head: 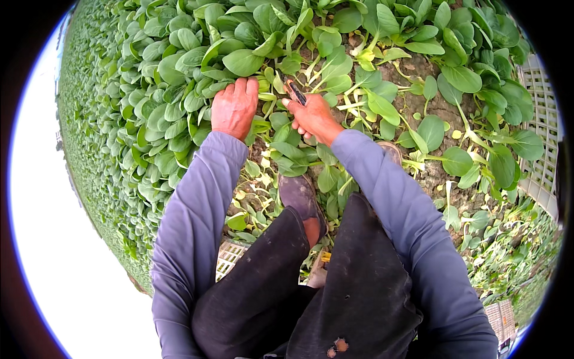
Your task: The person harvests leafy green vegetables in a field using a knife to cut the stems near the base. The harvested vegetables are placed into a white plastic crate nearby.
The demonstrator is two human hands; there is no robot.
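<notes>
My left hand (235, 107) reaches down among the dense bok choy plants (179, 67), back of the hand up. Its fingers bend down at the edge of the leaves, and the fingertips are hidden, so I cannot tell whether they grip a plant. Pale green stems (267, 96) show just right of it. In my right hand (316, 116) is a knife with an orange and black handle (295, 92), pointing away from me toward the stems. The blade's tip is hard to make out against the leaves. Cut leafy plants (289, 155) lie just below, between the hands.
Loose leaves and plants (430, 132) lie scattered over brown soil (415, 67) to the right. A pale plastic crate (540, 134) stands at the right edge. Another slatted crate (231, 256) shows by my left leg. My shoe (300, 195) rests among the leaves.
</notes>
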